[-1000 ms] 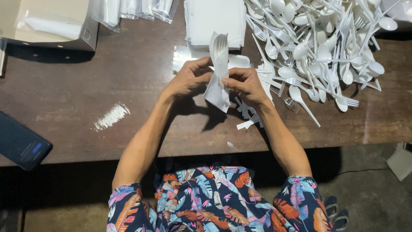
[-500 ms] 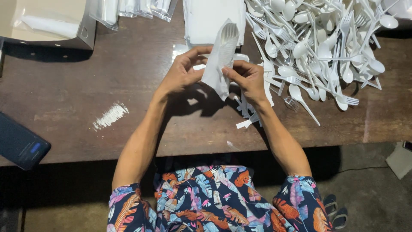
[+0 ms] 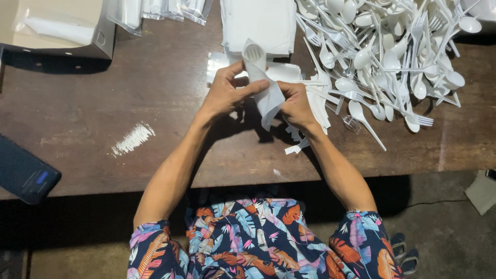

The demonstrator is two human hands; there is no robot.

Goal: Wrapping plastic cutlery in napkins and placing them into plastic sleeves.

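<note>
- Dark phone at table's left edge; white smear nearby.
- Left hand gripping white napkin, thumb across it.
- Napkin wrapped round white plastic fork, tines poking out top, held above table centre.
- Right hand pinching napkin's lower right side.
- Big pile of white plastic cutlery far right.

Bare forearms, no sleeves; dark floral shorts (pink, orange, blue leaves) and sandals.
</note>
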